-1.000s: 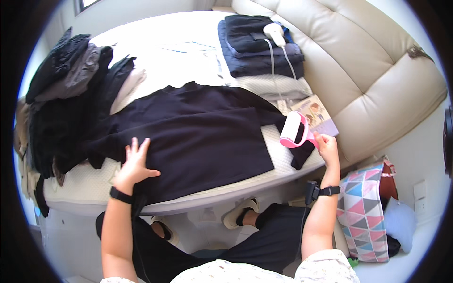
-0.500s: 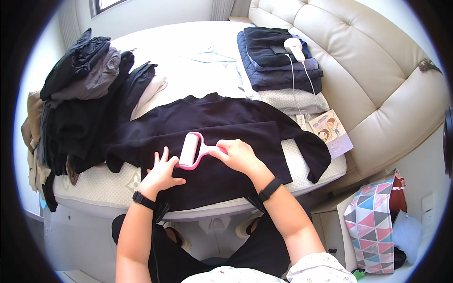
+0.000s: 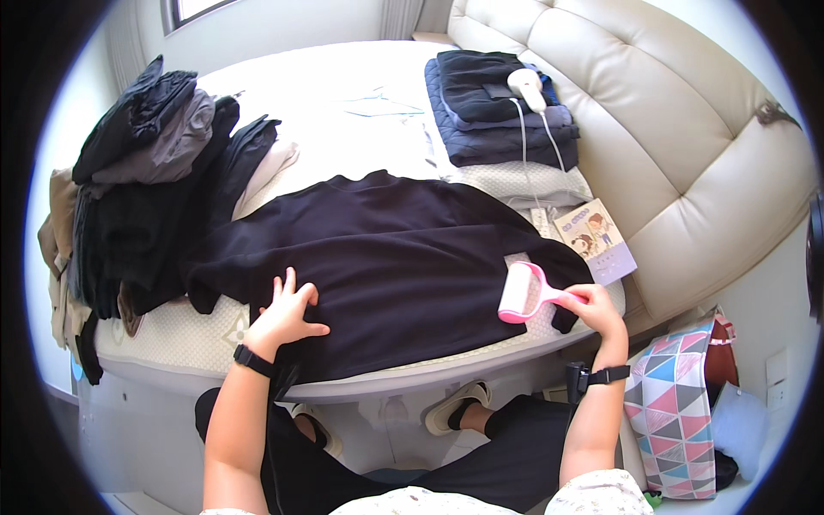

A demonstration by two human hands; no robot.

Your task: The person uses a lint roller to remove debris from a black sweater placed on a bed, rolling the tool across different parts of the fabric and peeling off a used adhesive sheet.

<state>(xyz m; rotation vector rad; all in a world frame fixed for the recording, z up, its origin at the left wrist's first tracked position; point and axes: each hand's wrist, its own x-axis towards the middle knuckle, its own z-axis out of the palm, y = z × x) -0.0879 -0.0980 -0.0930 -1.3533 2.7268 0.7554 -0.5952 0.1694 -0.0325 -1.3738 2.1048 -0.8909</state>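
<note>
A black long-sleeved top lies spread across the near side of the bed. My right hand is closed round the handle of a pink lint roller with a white roll. The roller is at the right edge of the garment's body, by its right sleeve; whether it touches the cloth I cannot tell. With fingers spread, my left hand rests on the lower left part of the top and holds nothing.
Dark clothes are heaped on the bed's left. Folded dark garments lie at the back right, with a white corded device on top. A picture booklet sits by the beige headboard. A triangle-patterned bag stands at lower right.
My right hand has carried the lint roller to the right, from the middle of the top to its right edge. My left hand has stayed nearly in place.
</note>
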